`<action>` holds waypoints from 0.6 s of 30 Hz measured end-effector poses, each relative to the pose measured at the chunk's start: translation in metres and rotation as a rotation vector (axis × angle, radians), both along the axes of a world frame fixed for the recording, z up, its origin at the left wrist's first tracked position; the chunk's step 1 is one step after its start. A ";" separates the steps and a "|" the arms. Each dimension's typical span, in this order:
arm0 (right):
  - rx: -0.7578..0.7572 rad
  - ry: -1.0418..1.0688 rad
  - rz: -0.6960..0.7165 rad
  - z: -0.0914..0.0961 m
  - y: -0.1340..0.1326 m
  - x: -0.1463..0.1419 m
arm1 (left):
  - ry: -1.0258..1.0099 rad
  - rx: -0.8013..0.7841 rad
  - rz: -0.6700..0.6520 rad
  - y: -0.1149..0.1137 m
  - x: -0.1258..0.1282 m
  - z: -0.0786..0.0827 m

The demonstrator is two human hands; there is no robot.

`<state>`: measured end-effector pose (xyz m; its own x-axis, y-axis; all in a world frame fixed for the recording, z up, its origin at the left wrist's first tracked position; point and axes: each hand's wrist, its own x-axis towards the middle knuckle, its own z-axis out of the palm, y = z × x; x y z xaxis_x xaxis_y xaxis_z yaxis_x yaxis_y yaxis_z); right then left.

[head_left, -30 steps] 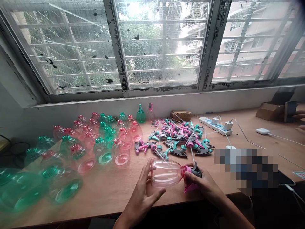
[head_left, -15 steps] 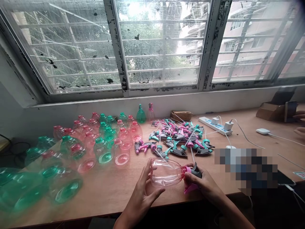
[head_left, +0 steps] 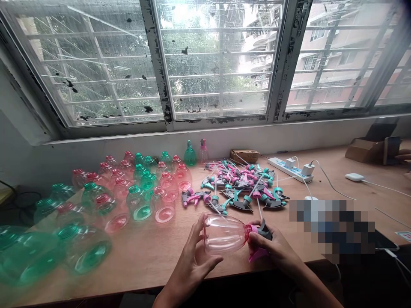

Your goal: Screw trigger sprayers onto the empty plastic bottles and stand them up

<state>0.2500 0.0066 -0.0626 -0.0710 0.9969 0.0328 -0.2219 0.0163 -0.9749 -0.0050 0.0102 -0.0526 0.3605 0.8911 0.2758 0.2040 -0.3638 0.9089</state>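
Observation:
A clear pink bottle [head_left: 224, 234] lies sideways in front of me, its neck pointing right. My left hand [head_left: 192, 259] is cupped around its base, fingers at the far side and thumb along the lower edge. At the neck, my right hand [head_left: 268, 241] is closed on a trigger sprayer head [head_left: 263, 231] with a pink collar, a dark grey body and a pink trigger. The sprayer's collar sits against the bottle mouth; my fingers partly hide the joint. Beyond my hands lies a pile of loose sprayer heads [head_left: 239, 184] in pink, teal and grey.
Many pink and green headless bottles [head_left: 139, 203] stand on the wooden table [head_left: 144, 261] to the left. Two bottles with sprayers [head_left: 190, 154] stand by the wall. A power strip [head_left: 290, 169] with chargers and cables lies right. Another person's hand [head_left: 403, 156] shows at the right edge.
The pink bottle has turned a little in my hands and its base sits slightly lower. Both hands stay in nearly the same place.

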 end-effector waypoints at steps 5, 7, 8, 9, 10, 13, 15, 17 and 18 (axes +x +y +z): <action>-0.006 0.016 -0.002 -0.003 0.001 -0.001 | -0.006 0.009 -0.019 0.000 -0.001 -0.004; -0.010 0.000 0.005 -0.003 0.000 0.000 | -0.027 -0.011 -0.022 0.000 0.000 0.000; -0.012 -0.006 0.008 -0.003 0.000 0.000 | -0.041 -0.021 -0.028 0.000 0.000 0.002; -0.013 -0.009 0.010 -0.003 0.000 0.000 | -0.049 -0.027 -0.035 -0.001 0.000 0.004; -0.013 -0.012 0.009 -0.003 0.000 0.000 | -0.050 -0.025 -0.039 0.000 0.000 0.005; -0.011 -0.010 0.008 -0.002 0.001 0.001 | -0.006 0.007 -0.023 0.000 0.000 0.003; -0.010 0.006 0.006 -0.002 0.001 0.001 | 0.009 0.027 0.000 0.000 0.000 -0.001; -0.004 0.016 0.004 -0.002 0.001 0.001 | 0.003 0.028 0.003 -0.001 0.000 -0.003; -0.001 0.011 0.003 -0.003 0.001 0.001 | -0.006 0.022 0.005 -0.002 0.000 -0.002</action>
